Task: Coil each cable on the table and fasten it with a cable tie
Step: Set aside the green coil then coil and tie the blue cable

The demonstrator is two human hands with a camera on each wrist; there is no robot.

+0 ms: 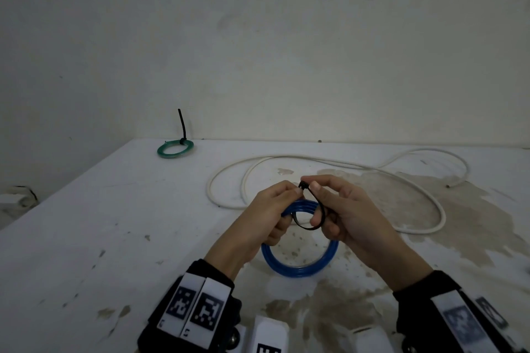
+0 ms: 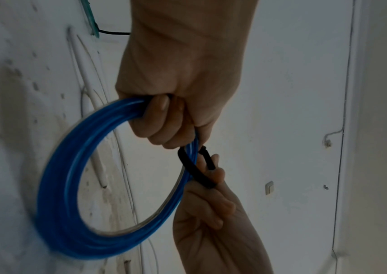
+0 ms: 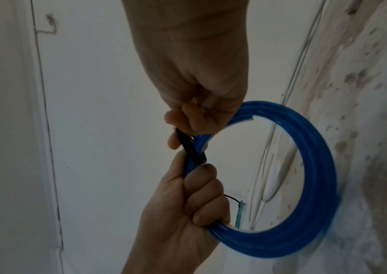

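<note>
A coil of glossy blue plastic cable (image 1: 301,262) is held on edge over the near middle of the stained white desk (image 1: 114,223), its lower arc down at the surface. The left hand (image 1: 266,215) has its fingers curled round the upper left of the coil, gripping the bundled turns, while its thumb and forefinger meet those of the right hand (image 1: 347,215) at the top. A thin black plastic cable tie (image 1: 315,209) loops around the blue turns between the two hands; its small square head sits pinched at the fingertips where the hands meet. The right hand's thumb and forefinger pinch the tie near that head and its other fingers are curled inward beside the loop. From the left wrist view the tie (image 2: 197,170) passes round the coil (image 2: 70,185) just below the gripping fingers (image 2: 164,118). At the far left corner of the desk lies a small green cable coil (image 1: 175,149), flat and already bound with a black tie whose tail stands upright. A long white cable (image 1: 329,160) sprawls in loose loops across the far right part of the desk, uncoiled.
</note>
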